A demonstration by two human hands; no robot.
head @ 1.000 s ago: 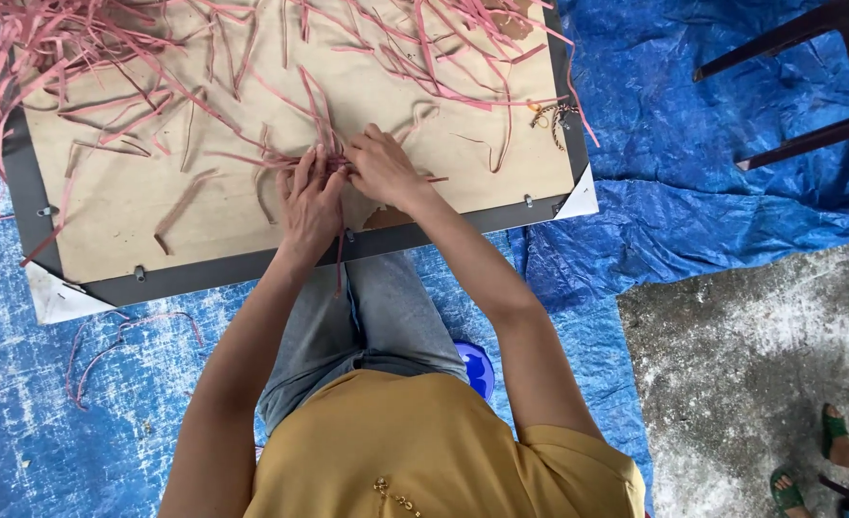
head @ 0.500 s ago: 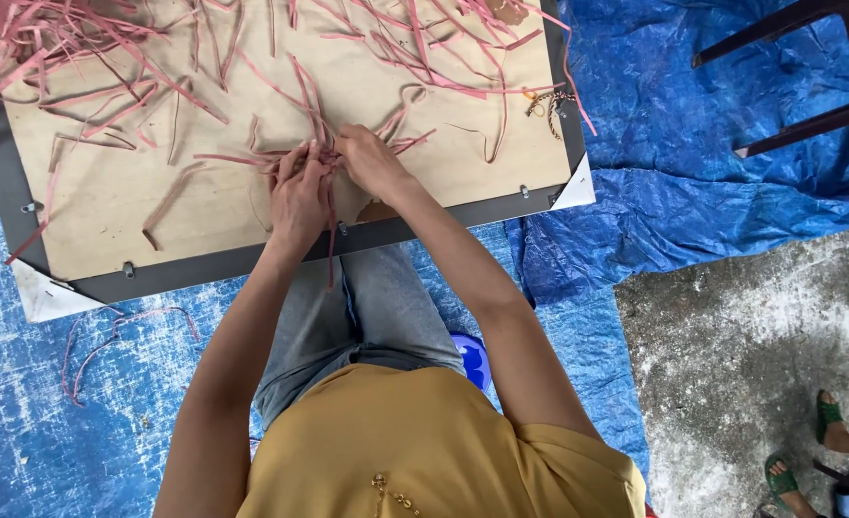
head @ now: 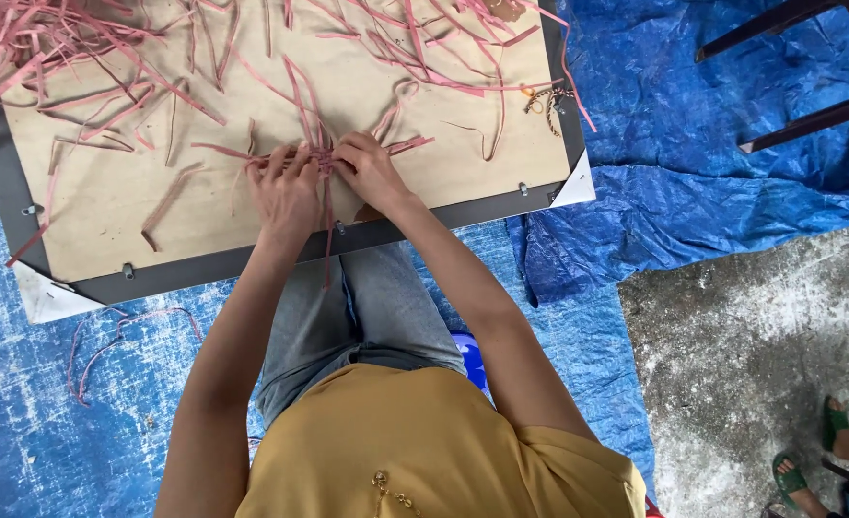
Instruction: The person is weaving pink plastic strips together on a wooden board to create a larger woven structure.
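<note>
A wooden board (head: 443,101) with a grey frame lies over my lap, strewn with pink strips. My left hand (head: 283,187) and my right hand (head: 369,168) meet near its front edge. Both pinch a small crossing of pink strips (head: 322,158) between them. Loose ends fan out from that knot: some point away up the board, one hangs down over the frame toward my knees. A thick heap of pink strips (head: 22,38) fills the board's far left corner.
A blue tarp (head: 693,182) covers the ground around me. Bare concrete (head: 750,345) shows at the right. Dark chair legs (head: 789,67) stand at the top right. Another person's feet in green sandals (head: 808,470) are at the bottom right. Stray strips (head: 108,336) lie on the tarp.
The board and view have shifted slightly. My hands stay together on the strip crossing, fingers working it; the strips around the knot have been rearranged a little.
</note>
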